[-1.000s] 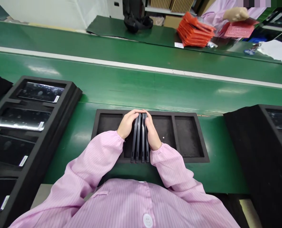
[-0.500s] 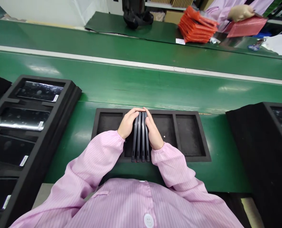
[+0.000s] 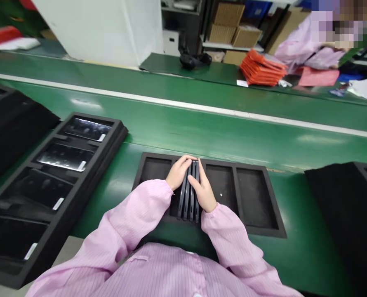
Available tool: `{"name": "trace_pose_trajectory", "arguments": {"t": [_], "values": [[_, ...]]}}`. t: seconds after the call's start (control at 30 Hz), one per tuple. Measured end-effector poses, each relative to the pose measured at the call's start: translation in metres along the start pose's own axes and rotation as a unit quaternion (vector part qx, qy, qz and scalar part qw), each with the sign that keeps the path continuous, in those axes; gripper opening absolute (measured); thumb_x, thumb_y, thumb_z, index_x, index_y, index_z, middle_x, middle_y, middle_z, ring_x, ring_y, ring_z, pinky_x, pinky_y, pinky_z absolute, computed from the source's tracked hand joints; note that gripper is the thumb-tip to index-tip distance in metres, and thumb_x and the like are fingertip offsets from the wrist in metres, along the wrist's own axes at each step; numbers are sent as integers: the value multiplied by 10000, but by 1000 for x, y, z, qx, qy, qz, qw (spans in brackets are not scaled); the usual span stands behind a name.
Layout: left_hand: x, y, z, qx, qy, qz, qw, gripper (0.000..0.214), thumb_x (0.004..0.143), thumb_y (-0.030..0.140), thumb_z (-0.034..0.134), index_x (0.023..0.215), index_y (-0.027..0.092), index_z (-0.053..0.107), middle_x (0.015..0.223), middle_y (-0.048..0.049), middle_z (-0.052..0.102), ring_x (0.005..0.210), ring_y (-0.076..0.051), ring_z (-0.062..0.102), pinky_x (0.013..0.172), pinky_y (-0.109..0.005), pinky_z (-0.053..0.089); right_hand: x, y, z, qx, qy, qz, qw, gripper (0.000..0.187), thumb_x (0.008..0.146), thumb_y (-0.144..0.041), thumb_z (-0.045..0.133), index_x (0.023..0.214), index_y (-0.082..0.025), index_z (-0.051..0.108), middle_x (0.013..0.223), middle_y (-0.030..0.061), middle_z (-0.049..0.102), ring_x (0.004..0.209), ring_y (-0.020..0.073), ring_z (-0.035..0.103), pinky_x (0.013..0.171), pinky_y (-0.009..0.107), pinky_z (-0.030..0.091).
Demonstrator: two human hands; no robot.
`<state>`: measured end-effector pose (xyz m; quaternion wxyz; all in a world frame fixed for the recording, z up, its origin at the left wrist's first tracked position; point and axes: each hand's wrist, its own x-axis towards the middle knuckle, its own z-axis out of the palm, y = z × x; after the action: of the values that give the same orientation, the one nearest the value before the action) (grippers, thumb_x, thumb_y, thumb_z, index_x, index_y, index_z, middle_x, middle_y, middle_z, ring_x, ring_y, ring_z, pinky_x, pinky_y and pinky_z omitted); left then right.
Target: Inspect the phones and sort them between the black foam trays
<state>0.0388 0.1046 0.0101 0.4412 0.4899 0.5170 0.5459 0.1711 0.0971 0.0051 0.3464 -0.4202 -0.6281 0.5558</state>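
Observation:
Several dark, slim smartphones stand on their long edges, pressed side by side over the middle of a black foam tray. Around their far left side curls my left hand, closed on the row. My right hand grips the row from the right, its thumb lying across the upper edges and its fingers along the outer side. The fingertips of both hands meet near the far end of the row. The tray's compartments to either side of the phones hold none.
At left, a foam tray stack carries several glossy screen devices with white labels. Another black stack rises at right. Across the green bench, orange pouches lie near a co-worker's pink sleeve.
My view has tilted up and turned left, so the scene sits lower and further right. My right thumb has moved left onto the phones' upper edges. Both hands keep their hold.

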Motion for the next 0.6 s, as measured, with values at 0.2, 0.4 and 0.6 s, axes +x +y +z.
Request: {"name": "trace_pose_trajectory", "arguments": {"t": [0.2, 0.4, 0.6], "values": [[1, 4, 4, 38, 12, 10, 999, 279, 954, 339, 359, 980, 202, 601, 1061, -57, 662, 1069, -216, 594, 1012, -358, 428, 1, 8, -3, -80, 42, -52, 995, 898, 834, -591, 600, 1539, -184, 221, 1601, 126, 225, 1483, 276, 211, 1218, 498, 152], [3, 8, 19, 74, -10, 22, 997, 330, 945, 302, 355, 1107, 200, 623, 1207, -78, 641, 1197, -220, 546, 1112, -377, 375, 1, -9, -20, -106, 53, -26, 993, 989, 780, -635, 631, 1545, -187, 191, 1606, 116, 206, 1485, 295, 198, 1219, 484, 159], [-2, 6, 37, 92, 9, 10, 996, 513, 940, 343, 377, 1400, 127, 448, 1455, -151, 446, 1389, -220, 387, 1201, -351, 266, -20, -18, -25, -149, 98, 30, 984, 1164, 682, -725, 636, 1559, -146, 136, 1610, 126, 181, 1485, 324, 177, 1218, 490, 116]]}}
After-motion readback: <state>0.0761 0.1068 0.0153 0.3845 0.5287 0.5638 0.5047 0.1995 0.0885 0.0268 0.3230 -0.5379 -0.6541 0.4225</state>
